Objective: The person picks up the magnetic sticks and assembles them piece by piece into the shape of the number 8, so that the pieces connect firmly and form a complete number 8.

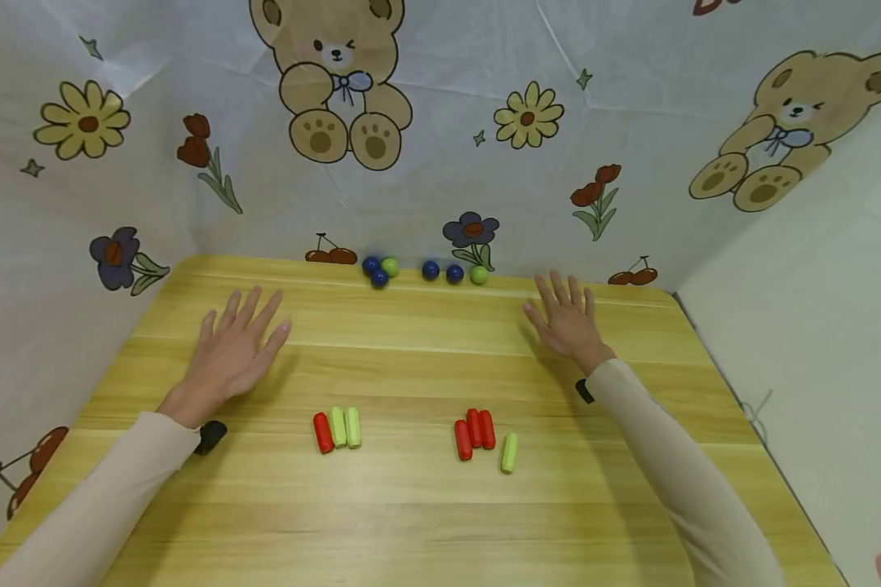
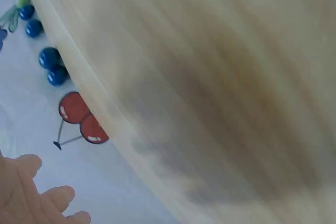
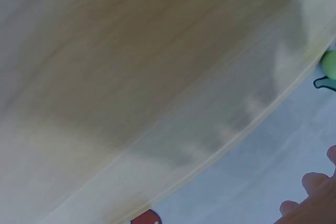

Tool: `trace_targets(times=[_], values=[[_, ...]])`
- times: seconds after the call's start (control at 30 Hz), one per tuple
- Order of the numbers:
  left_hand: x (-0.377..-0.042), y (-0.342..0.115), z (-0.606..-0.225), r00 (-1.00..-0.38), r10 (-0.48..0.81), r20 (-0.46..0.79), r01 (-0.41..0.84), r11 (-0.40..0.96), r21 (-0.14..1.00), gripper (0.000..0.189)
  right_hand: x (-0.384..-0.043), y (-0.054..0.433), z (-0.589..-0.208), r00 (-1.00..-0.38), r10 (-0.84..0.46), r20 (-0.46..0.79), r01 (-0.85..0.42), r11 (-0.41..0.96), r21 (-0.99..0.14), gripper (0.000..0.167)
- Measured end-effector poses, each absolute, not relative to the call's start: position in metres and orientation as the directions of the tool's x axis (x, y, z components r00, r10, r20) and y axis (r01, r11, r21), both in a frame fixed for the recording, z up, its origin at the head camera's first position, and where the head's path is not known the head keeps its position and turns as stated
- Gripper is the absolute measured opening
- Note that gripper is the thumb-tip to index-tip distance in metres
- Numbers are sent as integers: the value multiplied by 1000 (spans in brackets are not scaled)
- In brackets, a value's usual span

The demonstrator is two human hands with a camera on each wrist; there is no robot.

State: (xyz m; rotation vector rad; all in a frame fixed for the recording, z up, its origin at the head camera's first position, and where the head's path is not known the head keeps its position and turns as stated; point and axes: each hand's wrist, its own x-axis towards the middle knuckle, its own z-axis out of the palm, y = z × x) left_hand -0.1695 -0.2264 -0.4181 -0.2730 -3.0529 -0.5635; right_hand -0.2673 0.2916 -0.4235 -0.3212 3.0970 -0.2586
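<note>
Fingers spread, my left hand (image 1: pixel 229 352) is held over the left part of the wooden table (image 1: pixel 396 505) with nothing in it. On the right side my right hand (image 1: pixel 568 322) is also spread and holds nothing. Between the forearms lie two groups of short sticks. The left group has a red stick (image 1: pixel 323 433) beside two yellow-green sticks (image 1: pixel 346 428). In the right group, several red sticks (image 1: pixel 474 432) lie close together, with one yellow-green stick (image 1: pixel 510 453) a little apart. Both wrist views show the hands' shadows on the wood.
Along the table's back edge sit blue balls (image 1: pixel 430 270) and green balls (image 1: pixel 479 275) in two loose groups. A white cloth (image 1: pixel 455 179) printed with bears and flowers hangs behind. A pale surface (image 1: pixel 815 326) borders the table's right edge.
</note>
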Motion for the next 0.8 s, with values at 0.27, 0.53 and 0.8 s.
trace_targets(times=[0.27, 0.53, 0.8], values=[[-147, -214, -414, -973, 227, 49, 229, 901, 369, 67, -281, 274, -423, -974, -227, 22, -227, 955, -188, 69], [-116, -202, -413, -966, 258, 13, 229, 830, 508, 66, -298, 253, -428, -962, -267, 56, -272, 927, -258, 66], [-97, -194, -419, -963, 264, 55, 243, 759, 603, 65, -313, 240, -435, -940, -322, 111, -341, 905, -256, 60]])
